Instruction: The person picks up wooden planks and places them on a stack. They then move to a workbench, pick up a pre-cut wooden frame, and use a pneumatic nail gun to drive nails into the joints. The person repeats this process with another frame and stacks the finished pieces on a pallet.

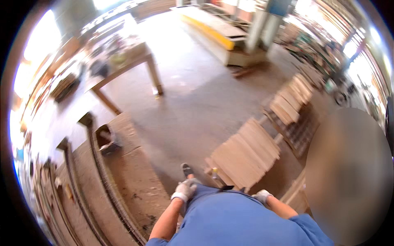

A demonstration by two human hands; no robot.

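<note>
My left hand [185,190], in a pale work glove, is beside my left thigh. Its fingers lie loosely against the dark blue trousers, with nothing seen in them. On the other side my right hand [262,196], gloved too, is close to my hip by the blue shirt [234,217]; its fingers are partly hidden and blurred. The nearest thing to the right hand is a stack of light wooden boards [246,153], laid side by side ahead and to the right. No tool or board shows in either hand.
Long metal rails [108,188] run along a wooden bench [139,188] at the left, with a small open container [107,139]. Beyond stands a cluttered table [123,67]. More boards [291,98] lie farther right. A yellow-edged machine bed [209,28] is at the back. A blurred patch covers the far right.
</note>
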